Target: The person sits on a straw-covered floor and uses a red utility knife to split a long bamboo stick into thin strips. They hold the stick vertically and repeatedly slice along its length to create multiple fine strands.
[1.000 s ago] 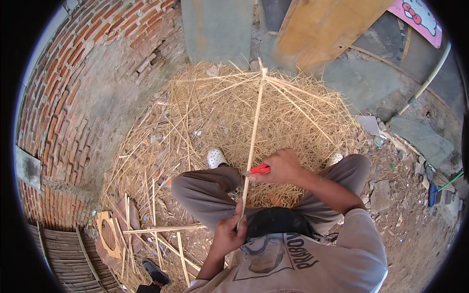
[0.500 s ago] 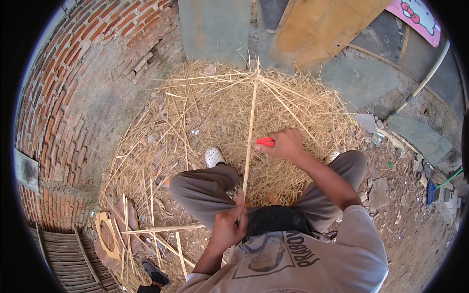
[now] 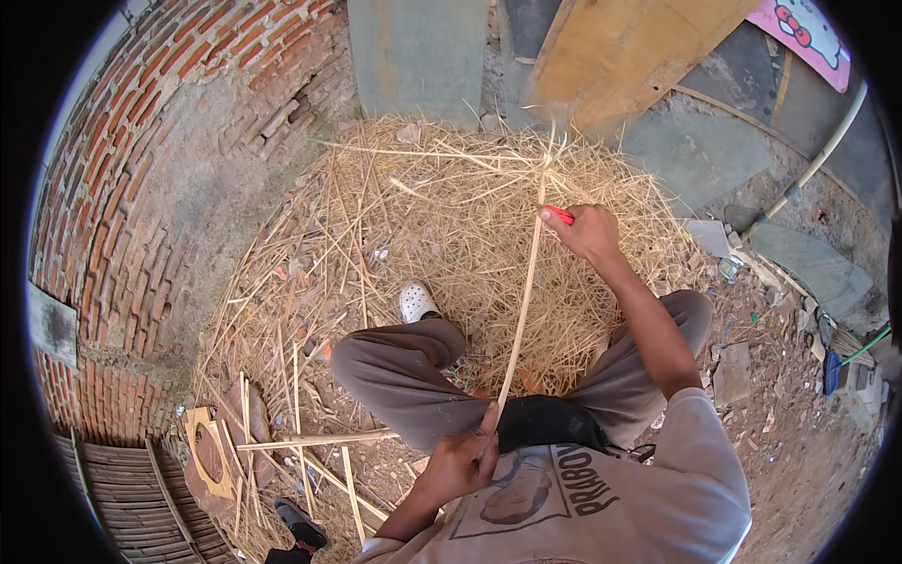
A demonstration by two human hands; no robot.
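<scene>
far left: curved brick wall (image 3: pixel 141 188), a stack of dark slats (image 3: pixel 103 498) at its foot near the lower edge. beside that a flat wooden cutout with a hole (image 3: pixel 209 461) lies on the ground, with a few loose sticks (image 3: pixel 310 440) across it and around it.

centre: big pile of straw and shavings (image 3: pixel 442 226) on the dirt floor. person sits in it, grey trousers, one white shoe (image 3: pixel 416 302) showing just left of the near knee. dark pouch (image 3: pixel 550 425) in the lap, touching the shirt hem.

left hand (image 3: pixel 458 462) is low, near the lap, fingers closed around the near end of a long thin strip (image 3: pixel 522 310). strip runs up and slightly right from that hand, over the lap and straw, to the right hand and a bit past it, where its far end meets other crossed strips in the pile.

right hand (image 3: pixel 587 230) is out at arm's length, fist closed on a red-handled tool (image 3: pixel 560 214); the tool sits right against the strip. blade not visible, can't tell the kind of tool.

top: grey slab (image 3: pixel 418 56) and a slanted wooden board (image 3: pixel 620 56) leaning behind the straw.

right: flat grey stones (image 3: pixel 813 263), rubble and small litter on the ground, a pale pipe (image 3: pixel 822 155) running diagonally, a pink printed panel (image 3: pixel 803 33) in the top corner.
</scene>
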